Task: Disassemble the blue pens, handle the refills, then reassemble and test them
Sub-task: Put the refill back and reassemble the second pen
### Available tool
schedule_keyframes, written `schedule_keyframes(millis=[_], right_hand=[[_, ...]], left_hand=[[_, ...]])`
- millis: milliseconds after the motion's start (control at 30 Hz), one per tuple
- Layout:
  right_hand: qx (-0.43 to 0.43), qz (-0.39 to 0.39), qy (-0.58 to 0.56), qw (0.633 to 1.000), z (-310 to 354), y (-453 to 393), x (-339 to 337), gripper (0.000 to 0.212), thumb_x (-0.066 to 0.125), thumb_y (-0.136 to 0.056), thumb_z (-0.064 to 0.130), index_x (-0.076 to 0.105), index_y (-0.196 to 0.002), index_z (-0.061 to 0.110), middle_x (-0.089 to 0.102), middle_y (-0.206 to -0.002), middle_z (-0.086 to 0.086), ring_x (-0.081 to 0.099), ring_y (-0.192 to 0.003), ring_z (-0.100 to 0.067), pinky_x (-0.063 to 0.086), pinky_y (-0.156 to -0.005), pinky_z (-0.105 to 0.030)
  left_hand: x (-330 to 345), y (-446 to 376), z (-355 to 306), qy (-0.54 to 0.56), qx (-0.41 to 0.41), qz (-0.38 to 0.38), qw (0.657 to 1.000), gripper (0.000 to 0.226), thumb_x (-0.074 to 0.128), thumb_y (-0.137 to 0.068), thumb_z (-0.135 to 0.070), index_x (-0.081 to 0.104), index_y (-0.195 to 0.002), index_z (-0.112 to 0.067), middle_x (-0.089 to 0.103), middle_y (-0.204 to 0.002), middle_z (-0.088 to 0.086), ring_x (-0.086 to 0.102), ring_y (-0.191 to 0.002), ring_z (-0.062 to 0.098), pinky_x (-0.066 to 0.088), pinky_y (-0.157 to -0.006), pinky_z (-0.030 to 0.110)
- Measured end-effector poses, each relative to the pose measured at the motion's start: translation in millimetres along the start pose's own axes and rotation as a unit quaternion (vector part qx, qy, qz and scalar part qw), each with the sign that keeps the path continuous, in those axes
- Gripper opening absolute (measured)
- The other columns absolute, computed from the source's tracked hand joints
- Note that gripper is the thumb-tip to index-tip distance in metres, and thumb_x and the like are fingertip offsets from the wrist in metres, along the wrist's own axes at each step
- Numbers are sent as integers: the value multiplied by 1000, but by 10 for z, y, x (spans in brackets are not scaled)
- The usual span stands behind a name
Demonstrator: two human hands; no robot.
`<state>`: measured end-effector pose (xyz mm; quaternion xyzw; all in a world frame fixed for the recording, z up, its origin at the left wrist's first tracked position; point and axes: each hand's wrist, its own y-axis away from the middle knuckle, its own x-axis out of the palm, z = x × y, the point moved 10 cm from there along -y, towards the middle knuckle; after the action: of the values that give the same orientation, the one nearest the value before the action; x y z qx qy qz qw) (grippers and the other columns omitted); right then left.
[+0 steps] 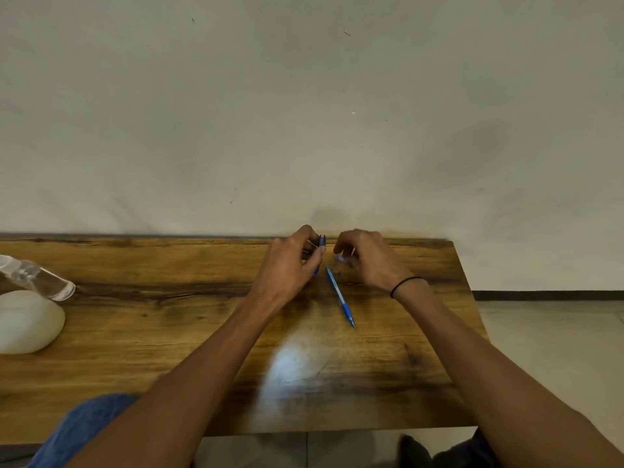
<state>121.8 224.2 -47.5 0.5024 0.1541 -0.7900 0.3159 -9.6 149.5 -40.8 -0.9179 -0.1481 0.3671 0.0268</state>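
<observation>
My left hand [293, 261] grips a dark blue pen barrel [321, 244] that stands nearly upright near the table's far edge. Close to its right, my right hand [366, 256] has its fingers curled around a small pale blue pen part [339, 259]; most of that part is hidden. A whole blue pen [341, 298] lies on the wooden table [169, 325] just in front of and between both hands, its tip pointing toward me and to the right.
A clear plastic bottle [37, 276] lies at the table's left edge over a white rounded object [27, 320]. The table's right edge drops to a tiled floor [557, 349]. A plain wall [304, 113] rises right behind the table.
</observation>
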Motion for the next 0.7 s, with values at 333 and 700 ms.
schedule_keyframes(millis=[333,700], right_hand=[[-42,53,122,990,48,68,350,10,67,-95,12,65,-103,19,68,-106,-6,66,-95,-28,55,-72,-39],[10,-84,-109,990,91,-20,-145,6,70,-97,8,68,-97,13,73,-87,-1,72,-77,-12,65,-73,-35]], left_hand=[[-27,1,-9,1,-2,-6,1000,9,72,-101,-26,66,-107,-23,75,-98,-10,62,-78,-7,48,-66,-1],[0,-6,32,4,2,-4,1000,10,71,-101,-24,66,-109,-22,72,-95,-12,58,-74,-17,48,-67,-2]])
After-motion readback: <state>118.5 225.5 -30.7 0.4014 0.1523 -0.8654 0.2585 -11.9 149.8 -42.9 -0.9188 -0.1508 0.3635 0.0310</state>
